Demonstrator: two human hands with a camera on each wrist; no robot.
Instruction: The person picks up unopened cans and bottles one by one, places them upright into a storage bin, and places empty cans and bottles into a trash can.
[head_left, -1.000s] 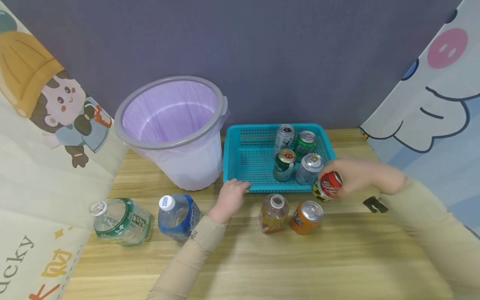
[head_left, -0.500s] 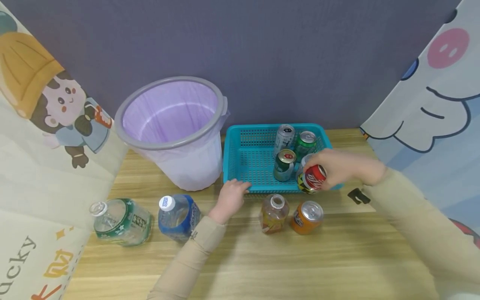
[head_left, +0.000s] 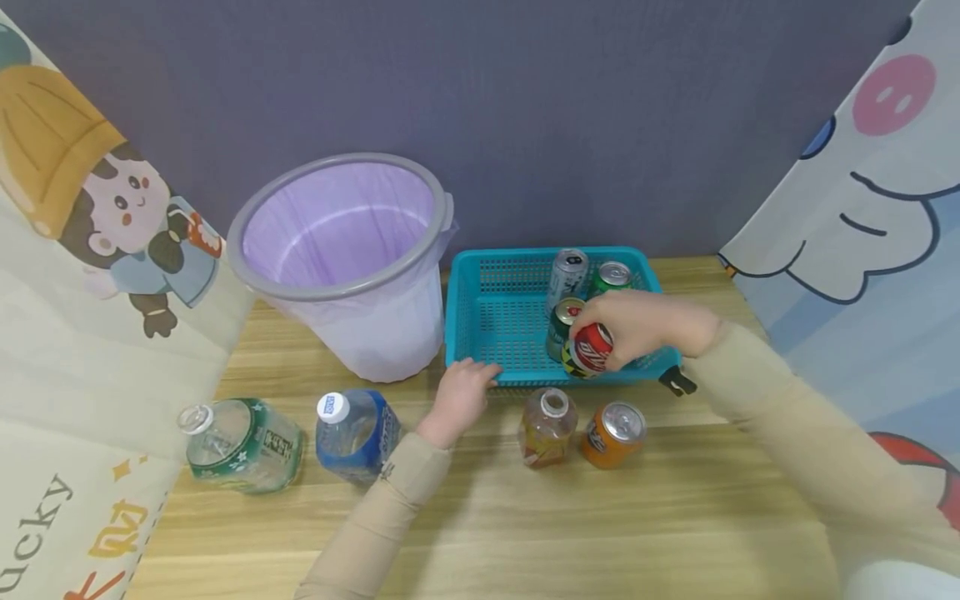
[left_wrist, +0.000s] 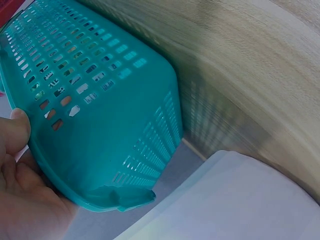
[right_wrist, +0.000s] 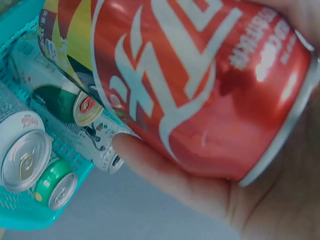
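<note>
My right hand (head_left: 648, 321) holds a red soda can (head_left: 590, 350) with a yellow-and-black band. It is above the front right part of the turquoise basket (head_left: 459, 304), and the can is tilted in the right wrist view. My left hand (head_left: 460, 396) grips the basket's front left rim, with thumb and curled fingers around it in the left wrist view. Inside the basket stand a slim grey can (head_left: 567, 277), a green can (head_left: 612, 277) and a dark green can (head_left: 558, 329) with a gold lid. A silver can (right_wrist: 22, 150) shows in the right wrist view; my hand hides it in the head view.
A lilac bin (head_left: 393, 325) with a grey rim stands left of the basket. On the wooden table (head_left: 570, 533) in front are a green-label bottle (head_left: 247, 446), a blue-label bottle (head_left: 360, 437), an uncapped brownish bottle (head_left: 547, 429) and an orange can (head_left: 613, 435).
My right hand has carried the red soda can leftward, from beside the basket's right front corner to over the basket. My left hand has stayed on the rim.
</note>
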